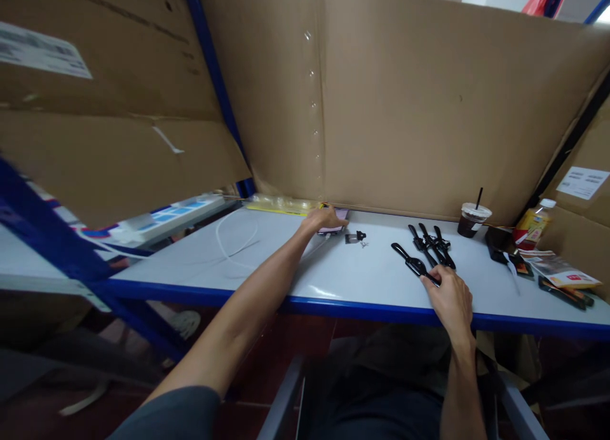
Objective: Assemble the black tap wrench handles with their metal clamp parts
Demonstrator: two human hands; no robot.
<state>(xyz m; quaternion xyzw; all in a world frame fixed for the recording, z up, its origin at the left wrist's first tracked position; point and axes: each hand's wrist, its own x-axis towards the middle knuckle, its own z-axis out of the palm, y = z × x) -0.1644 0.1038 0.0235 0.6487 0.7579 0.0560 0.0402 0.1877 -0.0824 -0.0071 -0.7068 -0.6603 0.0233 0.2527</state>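
My right hand (447, 297) is closed round the near handle of a black spokeshave (413, 263), which slants across the white tabletop at the front. Just behind it lie several more black spokeshaves (434, 244), side by side. My left hand (320, 219) reaches to the back of the table, over a flat pinkish device (337, 220) with a white cable running from it. One finger stretches out along the device; the other fingers are partly hidden. To the right of the device are a small metal blade (351, 238), a black cap piece (361, 235) and tiny screws (365, 244).
A cup of dark drink with a straw (473, 220) stands at the back right, near a juice bottle (536, 225) and packets (555, 268). A white cable (223, 246) curls on the left. Cardboard walls (405, 109) enclose the blue-edged table (352, 306).
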